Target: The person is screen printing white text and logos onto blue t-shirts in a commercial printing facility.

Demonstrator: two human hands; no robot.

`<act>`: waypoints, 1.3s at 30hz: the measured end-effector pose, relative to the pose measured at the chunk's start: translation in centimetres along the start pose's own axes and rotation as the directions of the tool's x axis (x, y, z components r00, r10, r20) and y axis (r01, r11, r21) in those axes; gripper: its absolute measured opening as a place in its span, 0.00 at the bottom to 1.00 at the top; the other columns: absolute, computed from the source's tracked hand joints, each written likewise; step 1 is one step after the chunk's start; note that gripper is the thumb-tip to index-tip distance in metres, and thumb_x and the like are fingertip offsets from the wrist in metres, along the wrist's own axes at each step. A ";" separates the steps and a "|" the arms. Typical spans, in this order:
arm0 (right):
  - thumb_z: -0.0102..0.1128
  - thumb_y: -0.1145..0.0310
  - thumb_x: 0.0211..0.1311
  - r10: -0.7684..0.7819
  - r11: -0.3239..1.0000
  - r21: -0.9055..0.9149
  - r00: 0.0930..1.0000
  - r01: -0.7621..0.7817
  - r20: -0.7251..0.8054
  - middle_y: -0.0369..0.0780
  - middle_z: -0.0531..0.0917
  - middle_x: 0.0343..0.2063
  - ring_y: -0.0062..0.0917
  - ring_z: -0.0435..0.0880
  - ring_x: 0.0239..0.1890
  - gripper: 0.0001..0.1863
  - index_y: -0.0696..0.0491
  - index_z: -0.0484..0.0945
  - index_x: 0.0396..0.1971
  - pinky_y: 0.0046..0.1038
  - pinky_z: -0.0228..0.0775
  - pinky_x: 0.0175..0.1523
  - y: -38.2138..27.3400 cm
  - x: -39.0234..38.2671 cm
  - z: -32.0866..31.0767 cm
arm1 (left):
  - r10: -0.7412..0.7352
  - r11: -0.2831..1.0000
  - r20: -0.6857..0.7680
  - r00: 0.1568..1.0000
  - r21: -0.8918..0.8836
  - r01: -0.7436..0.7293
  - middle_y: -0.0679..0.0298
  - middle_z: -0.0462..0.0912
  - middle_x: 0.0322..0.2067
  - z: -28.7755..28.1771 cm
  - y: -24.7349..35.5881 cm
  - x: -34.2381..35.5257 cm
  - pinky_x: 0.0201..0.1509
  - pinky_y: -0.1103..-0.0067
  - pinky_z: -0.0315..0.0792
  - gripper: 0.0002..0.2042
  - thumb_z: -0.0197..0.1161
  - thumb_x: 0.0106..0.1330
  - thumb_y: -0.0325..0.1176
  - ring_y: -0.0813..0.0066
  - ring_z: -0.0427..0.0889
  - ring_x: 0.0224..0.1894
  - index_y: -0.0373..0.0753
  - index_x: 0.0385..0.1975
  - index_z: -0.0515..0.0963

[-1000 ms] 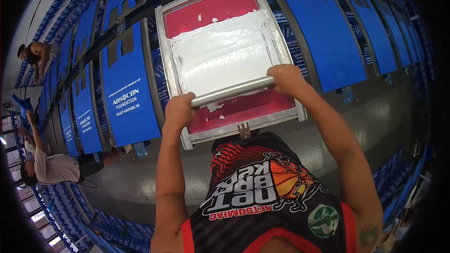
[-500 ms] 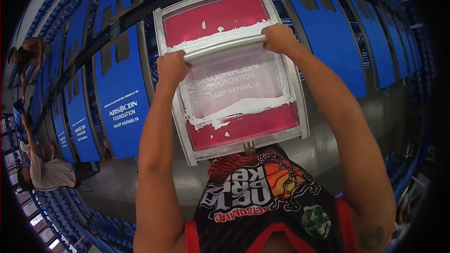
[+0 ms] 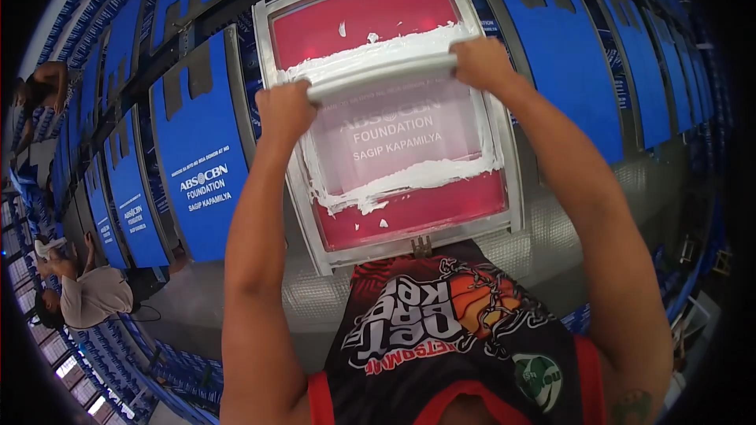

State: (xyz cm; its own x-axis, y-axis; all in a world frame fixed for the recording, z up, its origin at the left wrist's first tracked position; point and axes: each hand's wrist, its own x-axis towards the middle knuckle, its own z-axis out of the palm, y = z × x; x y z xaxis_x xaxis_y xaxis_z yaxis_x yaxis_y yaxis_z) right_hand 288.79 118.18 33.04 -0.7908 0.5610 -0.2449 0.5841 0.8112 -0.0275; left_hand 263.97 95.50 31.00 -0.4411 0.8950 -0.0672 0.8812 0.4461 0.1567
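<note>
A squeegee [image 3: 382, 74] with a long pale bar lies across a printing screen, a little above its middle. My left hand [image 3: 285, 110] is closed round its left end, and my right hand [image 3: 484, 63] grips the right end. The screen has a metal frame [image 3: 513, 165] and red mesh areas [image 3: 370, 17] at its far and near ends. White ink [image 3: 374, 52] forms a thick band just beyond the squeegee. A second smeared ink band [image 3: 409, 181] crosses the nearer part. Pale lettering shows through the translucent middle panel [image 3: 394, 130] between them.
Blue cut sheets [image 3: 203, 149] lie in rows on the long grey table [image 3: 315, 315], left of the screen. More blue sheets [image 3: 551, 55] lie to the right. Metal clips [image 3: 423, 246] sit at the screen's near and far ends. Another person [image 3: 94, 295] is at the far left.
Both hands still grip the squeegee, which stays near the same place on the screen. My view has shifted slightly. At the far left, a person's raised arm has come down.
</note>
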 end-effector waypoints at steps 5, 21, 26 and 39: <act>0.62 0.70 0.38 -0.002 0.988 0.155 1.000 -0.002 0.026 0.41 0.83 0.25 0.37 0.84 0.33 0.12 0.47 0.82 0.29 0.41 0.76 0.37 -2.0 -16.7 7.2 | 0.067 0.997 0.146 0.987 -0.057 -0.060 0.60 0.84 0.29 1.5 4.3 -16.5 0.58 0.58 0.60 0.18 0.67 0.35 0.26 0.64 0.83 0.37 0.46 0.32 0.83; 0.77 0.62 0.30 -0.098 0.994 -0.101 0.784 0.045 -0.613 0.44 0.79 0.39 0.37 0.77 0.46 0.31 0.51 0.77 0.42 0.36 0.71 0.49 -1.5 0.2 -0.7 | 0.156 0.987 0.100 0.983 0.015 -0.159 0.53 0.83 0.37 -1.6 9.3 7.4 0.48 0.57 0.71 0.22 0.72 0.45 0.39 0.55 0.82 0.43 0.42 0.42 0.79; 0.51 0.38 0.58 -0.153 0.769 0.576 0.797 -0.275 0.585 0.46 0.80 0.17 0.41 0.82 0.26 0.32 0.56 0.79 0.18 0.40 0.72 0.38 -8.9 -19.1 2.3 | 0.309 0.919 0.101 0.946 -0.289 -0.270 0.52 0.83 0.27 -3.4 5.2 11.2 0.37 0.69 0.72 0.19 0.77 0.38 0.40 0.58 0.81 0.31 0.37 0.28 0.82; 0.58 0.67 0.62 0.147 -0.107 0.866 0.853 -0.489 0.500 0.41 0.86 0.26 0.18 0.83 0.24 0.13 0.63 0.81 0.36 0.22 0.74 0.32 -16.6 -30.8 8.3 | 0.203 0.979 0.057 0.978 -0.013 -0.202 0.57 0.83 0.40 -2.8 10.0 9.6 0.48 0.63 0.74 0.23 0.72 0.46 0.42 0.58 0.81 0.45 0.49 0.45 0.81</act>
State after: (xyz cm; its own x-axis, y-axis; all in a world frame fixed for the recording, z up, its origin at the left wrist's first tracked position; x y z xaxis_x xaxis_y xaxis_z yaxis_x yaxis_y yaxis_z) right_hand 304.93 86.10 33.02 -0.4974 0.5152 -0.6980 0.4830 -0.5039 -0.7161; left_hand 268.10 108.55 34.65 -0.2430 0.9659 -0.0897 0.9499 0.2557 0.1796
